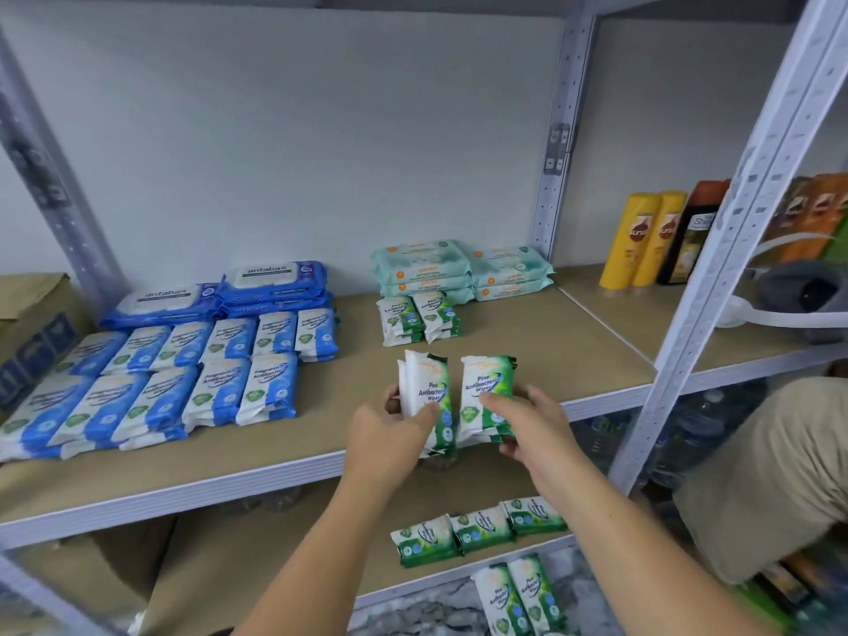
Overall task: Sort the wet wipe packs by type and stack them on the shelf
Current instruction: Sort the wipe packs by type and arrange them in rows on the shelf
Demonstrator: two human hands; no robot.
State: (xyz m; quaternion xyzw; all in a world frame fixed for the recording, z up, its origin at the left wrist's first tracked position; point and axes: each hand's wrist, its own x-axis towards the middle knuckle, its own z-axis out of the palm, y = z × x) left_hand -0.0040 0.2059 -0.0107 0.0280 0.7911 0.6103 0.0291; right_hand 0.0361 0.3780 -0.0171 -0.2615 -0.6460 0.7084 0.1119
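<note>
- The middle shelf board (527, 360) lay in front of me, its bare part running from the centre toward 3 o'clock.
- Blue antibacterial wipe packs (151, 392) filled the 9 o'clock side in rows, with antabax packs (220, 296) behind them. Mint-green wipe packs (459, 270) sat at the back, near 1 o'clock.
- Loose pine packs (477, 530) waited on the lower shelf at 6 o'clock, between my forearms.
- Two short pine wipe stacks (420, 319) stood at 12 o'clock from my hands, just in front of the mint-green ones, with their long axes pointing to 12.
- My left hand (390, 433) gripped what looked like two pine packs (424, 387). My right hand (527, 424) gripped another pine pack (486, 387) just beside them, perhaps with a second one beneath it. All of them pointed to 12.
- I judged the left hand nearer, almost directly under the stacks, so a straight push toward 12 would do, with no turning.
</note>
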